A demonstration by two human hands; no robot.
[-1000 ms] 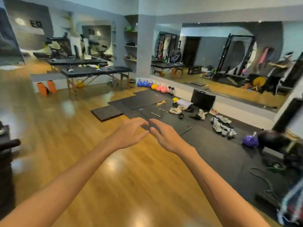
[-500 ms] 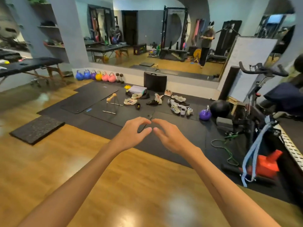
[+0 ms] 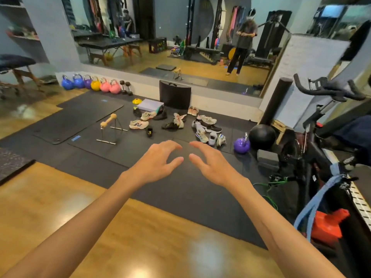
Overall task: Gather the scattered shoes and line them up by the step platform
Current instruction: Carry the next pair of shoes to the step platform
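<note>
Several shoes lie scattered on the black floor mats ahead: a white sneaker, a beige one, a black pair, a pink pair, and a cluster of white and black sneakers further right. A grey step platform with a teal edge lies behind the leftmost shoes. My left hand and my right hand are stretched out side by side above the mat, fingers curled and apart, holding nothing. Both are well short of the shoes.
A wooden-handled push-up bar stands left of the shoes. Coloured kettlebells line the mirror wall. A purple kettlebell, black ball and exercise bike crowd the right. A black pad leans on the wall.
The view has swung right and moved closer to the shoes, which now sit straight ahead. My hands stay out in front and have drawn slightly apart.
</note>
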